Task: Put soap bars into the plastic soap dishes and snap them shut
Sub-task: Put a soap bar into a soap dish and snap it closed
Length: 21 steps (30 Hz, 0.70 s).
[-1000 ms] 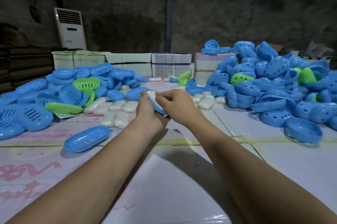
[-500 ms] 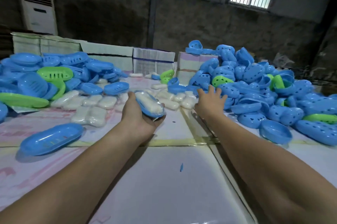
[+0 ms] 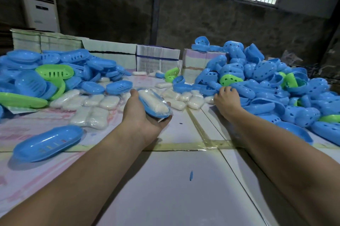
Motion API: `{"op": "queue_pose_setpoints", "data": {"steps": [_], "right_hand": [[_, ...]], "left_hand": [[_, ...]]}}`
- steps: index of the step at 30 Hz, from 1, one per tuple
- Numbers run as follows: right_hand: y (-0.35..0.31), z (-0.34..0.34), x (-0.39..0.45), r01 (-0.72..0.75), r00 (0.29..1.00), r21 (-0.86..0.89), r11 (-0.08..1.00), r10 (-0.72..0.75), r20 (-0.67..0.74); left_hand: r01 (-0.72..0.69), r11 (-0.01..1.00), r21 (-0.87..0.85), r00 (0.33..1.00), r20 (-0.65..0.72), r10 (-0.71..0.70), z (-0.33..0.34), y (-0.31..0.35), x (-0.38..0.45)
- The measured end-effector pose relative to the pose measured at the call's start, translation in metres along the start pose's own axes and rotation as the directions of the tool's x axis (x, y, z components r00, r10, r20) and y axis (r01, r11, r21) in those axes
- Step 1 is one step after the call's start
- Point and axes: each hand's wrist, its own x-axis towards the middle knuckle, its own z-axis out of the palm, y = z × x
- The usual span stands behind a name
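We cup a blue soap dish holding a wrapped white soap bar in our left hand, fingers curled beneath it, above the table. Our right hand rests fingers-down on the right-hand heap of blue lids. Loose soap bars lie at centre, far of the hands.

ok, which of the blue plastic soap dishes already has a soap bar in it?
The blue plastic dish half in the left hand: a wrapped white soap bar lies in it.
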Motion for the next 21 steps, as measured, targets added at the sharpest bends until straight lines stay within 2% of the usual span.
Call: {"op": "queue_pose_setpoints", "data": {"steps": [3,5,8,10,11,12,14,15,16,17,19,21], "right_hand": [[0.004,0.000,-0.002,-0.030,0.997,0.052,0.998,0.033,-0.069],[0.006,-0.005,-0.002,-0.045,0.991,0.145,0.988,0.062,-0.115],[0.001,-0.023,0.000,-0.054,0.984,0.399,0.915,0.117,-0.134],[-0.006,-0.042,-0.003,-0.046,0.978,0.596,0.802,0.157,-0.135],[-0.011,-0.053,-0.006,-0.043,0.972,0.709,0.704,0.194,-0.134],[-0.016,-0.066,-0.011,-0.045,0.963,0.836,0.547,0.245,-0.108],[-0.024,-0.094,-0.025,-0.061,0.953,0.997,0.054,0.301,0.042],[-0.027,-0.109,-0.034,-0.061,0.955,0.977,-0.205,0.274,0.117],[-0.031,-0.123,-0.043,-0.062,0.963,0.908,-0.414,0.213,0.163],[-0.034,-0.137,-0.053,-0.061,0.974,0.834,-0.548,0.149,0.169],[-0.042,-0.159,-0.072,-0.025,0.992,0.776,-0.631,0.079,0.096],[-0.050,-0.173,-0.092,0.049,0.998,0.787,-0.615,0.061,-0.015]], "left_hand": [[-0.003,1.000,0.009,1.000,-0.002,0.003,0.001,-0.001,0.000],[-0.001,1.000,0.016,1.000,-0.009,0.001,0.002,-0.002,-0.001],[0.012,1.000,0.017,1.000,-0.009,-0.011,0.003,-0.004,-0.002],[0.015,1.000,0.012,1.000,0.008,-0.016,0.003,-0.004,-0.004],[0.015,1.000,0.013,1.000,0.019,-0.016,0.003,-0.004,-0.005],[0.014,1.000,0.018,0.999,0.029,-0.014,0.002,-0.004,-0.006],[0.008,1.000,0.029,0.999,0.036,-0.009,0.001,-0.003,-0.006],[0.006,1.000,0.030,0.999,0.033,-0.007,0.001,-0.003,-0.006],[0.003,1.000,0.028,0.999,0.032,-0.004,0.000,-0.002,-0.006],[-0.001,1.000,0.019,0.999,0.036,0.000,-0.001,-0.001,-0.006],[-0.008,1.000,-0.027,0.999,0.044,0.010,-0.004,0.002,-0.005],[-0.026,0.998,-0.064,0.998,0.051,0.029,-0.006,0.005,-0.005]]}}
